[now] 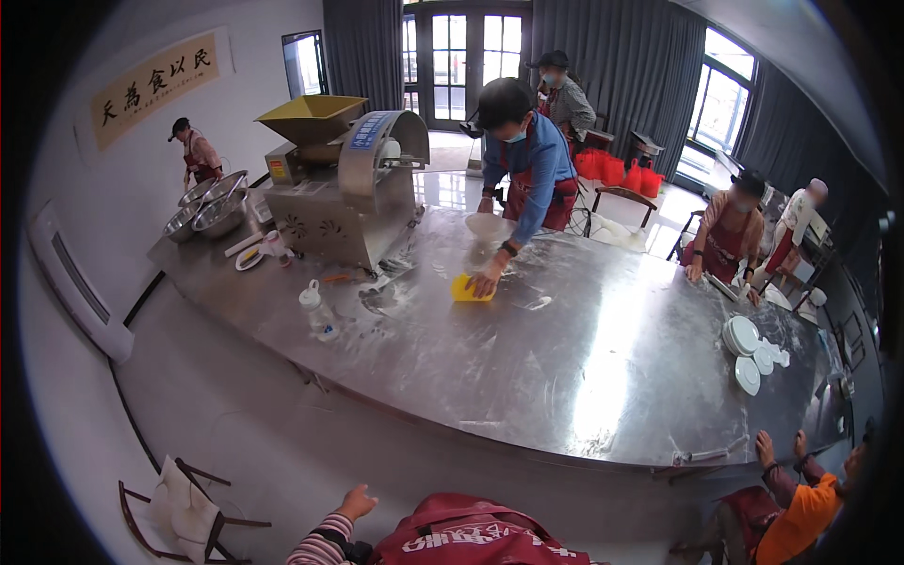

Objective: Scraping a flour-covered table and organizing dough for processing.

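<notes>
My left hand (358, 502) hangs in the air over the floor, left of my red apron (480, 530), away from the table's near edge. Nothing shows in it; a finger points right. My right hand is out of view. Before me stretches a long stainless steel table (522, 381) dusted with white powder. Across it a co-worker in a blue shirt (551, 169) leans over, one hand on a yellow scraper or cloth (471, 288) flat on the metal; which of the two, I cannot tell. A clear plastic bottle (318, 311) with a white cap stands on the table's left part.
A metal dough machine (339, 191) and steel bowls (220, 210) stand at the far left. White plates (746, 374) lie at the right. A wooden chair (185, 505) is at lower left. Co-workers are at the table's right side, one in orange (798, 519) near me.
</notes>
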### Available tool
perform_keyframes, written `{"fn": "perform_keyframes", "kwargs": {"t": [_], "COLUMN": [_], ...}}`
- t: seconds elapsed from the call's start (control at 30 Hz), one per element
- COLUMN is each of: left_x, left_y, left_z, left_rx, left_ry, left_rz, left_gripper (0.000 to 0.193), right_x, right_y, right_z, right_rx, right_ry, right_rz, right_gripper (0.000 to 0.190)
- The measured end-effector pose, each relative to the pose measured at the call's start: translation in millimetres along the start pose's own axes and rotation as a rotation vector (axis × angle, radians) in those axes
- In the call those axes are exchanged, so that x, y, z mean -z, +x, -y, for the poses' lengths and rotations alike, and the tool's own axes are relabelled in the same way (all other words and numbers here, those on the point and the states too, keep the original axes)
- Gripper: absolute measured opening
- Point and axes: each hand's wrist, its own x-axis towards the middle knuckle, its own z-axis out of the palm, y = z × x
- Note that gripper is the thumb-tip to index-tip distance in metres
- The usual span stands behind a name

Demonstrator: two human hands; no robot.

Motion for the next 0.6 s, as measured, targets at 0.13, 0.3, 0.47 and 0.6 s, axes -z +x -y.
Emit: {"fn": "perform_keyframes", "kwargs": {"t": [0.13, 0.3, 0.47, 0.6], "left_x": [-2, 0, 0, 0], "left_y": [8, 9, 7, 7], "left_z": [-3, -6, -3, -3], "left_rx": [-0.051, -0.045, -0.024, -0.059], "left_ry": [0.055, 0.021, 0.021, 0.042], "left_rz": [-0.031, 0.011, 0.005, -0.018], "left_gripper": [0.065, 0.067, 0.067, 0.066], "right_x": [3, 5, 3, 4], "right_y": [0, -2, -3, 2], "right_z": [-3, -1, -2, -7], "right_rx": [0.018, 0.045, -0.019, 0.09], "right_ry": [-0.037, -0.142, -0.037, -0.129], "right_rz": [0.024, 0.054, 0.037, 0.044], "right_gripper": [0.015, 0.016, 0.019, 0.018]}}
